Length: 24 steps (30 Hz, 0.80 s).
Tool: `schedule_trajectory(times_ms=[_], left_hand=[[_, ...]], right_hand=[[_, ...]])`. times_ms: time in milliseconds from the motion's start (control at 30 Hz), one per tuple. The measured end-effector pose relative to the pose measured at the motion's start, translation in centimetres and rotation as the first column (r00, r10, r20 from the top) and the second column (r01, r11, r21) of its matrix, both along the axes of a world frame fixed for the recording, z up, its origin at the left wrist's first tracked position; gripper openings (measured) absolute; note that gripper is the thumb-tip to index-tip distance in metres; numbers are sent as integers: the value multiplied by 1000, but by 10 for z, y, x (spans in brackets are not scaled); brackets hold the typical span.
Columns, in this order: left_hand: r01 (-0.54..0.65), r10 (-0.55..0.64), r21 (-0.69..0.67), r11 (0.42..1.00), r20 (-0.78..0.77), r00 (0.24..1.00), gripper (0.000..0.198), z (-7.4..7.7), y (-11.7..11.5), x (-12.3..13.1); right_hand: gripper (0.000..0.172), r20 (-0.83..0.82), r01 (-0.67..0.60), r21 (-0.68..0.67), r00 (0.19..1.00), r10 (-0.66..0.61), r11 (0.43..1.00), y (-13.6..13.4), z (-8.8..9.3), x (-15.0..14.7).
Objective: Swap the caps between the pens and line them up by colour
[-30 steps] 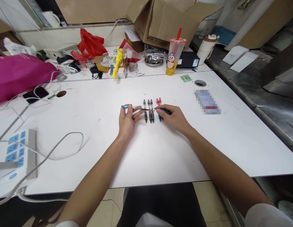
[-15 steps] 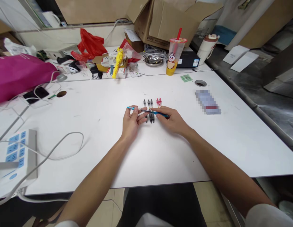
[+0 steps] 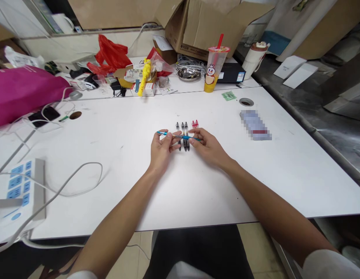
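Observation:
Both my hands hold one blue pen (image 3: 180,136) crosswise, just above the white table (image 3: 197,186). My left hand (image 3: 161,150) pinches its left part, with the thin tip sticking out to the left. The pen's right end sits in the closed fingers of my right hand (image 3: 210,149). Under the pen lie three black pens (image 3: 183,131) side by side, pointing away from me. Two red pens (image 3: 194,124) lie just to their right, partly hidden by my right hand.
A drink cup with a red straw (image 3: 214,69) stands at the back, beside cardboard boxes (image 3: 203,23) and clutter. A pink bag (image 3: 23,91) and cables lie at the left, a power strip (image 3: 17,193) near the front left. A blurred flat packet (image 3: 255,124) lies to the right.
The blue pen's two pieces have been slid together, so it looks shorter now. My right hand has moved left towards my left hand; the blue pen that lay by the red pens is gone.

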<state>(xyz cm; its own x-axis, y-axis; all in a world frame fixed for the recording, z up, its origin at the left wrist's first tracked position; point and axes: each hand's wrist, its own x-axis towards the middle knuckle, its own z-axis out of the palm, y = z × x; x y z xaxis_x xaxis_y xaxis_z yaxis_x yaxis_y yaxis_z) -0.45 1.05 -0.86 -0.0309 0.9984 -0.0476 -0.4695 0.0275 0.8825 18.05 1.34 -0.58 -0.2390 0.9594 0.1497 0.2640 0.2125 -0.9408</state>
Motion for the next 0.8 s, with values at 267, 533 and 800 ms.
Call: schedule_trajectory(times_ms=[267, 533, 800], left_hand=[[9, -9, -21, 1000, 15, 1000, 24, 4, 0, -1], [3, -3, -14, 1000, -14, 1000, 32, 3, 0, -1], [9, -9, 4, 1000, -45, 999, 33, 3, 1, -3]], right_hand=[[24, 66, -2, -11, 998, 3, 1000, -1, 0, 0], [27, 100, -8, -17, 995, 10, 1000, -2, 3, 1], [33, 140, -10, -16, 990, 12, 1000, -2, 4, 2]])
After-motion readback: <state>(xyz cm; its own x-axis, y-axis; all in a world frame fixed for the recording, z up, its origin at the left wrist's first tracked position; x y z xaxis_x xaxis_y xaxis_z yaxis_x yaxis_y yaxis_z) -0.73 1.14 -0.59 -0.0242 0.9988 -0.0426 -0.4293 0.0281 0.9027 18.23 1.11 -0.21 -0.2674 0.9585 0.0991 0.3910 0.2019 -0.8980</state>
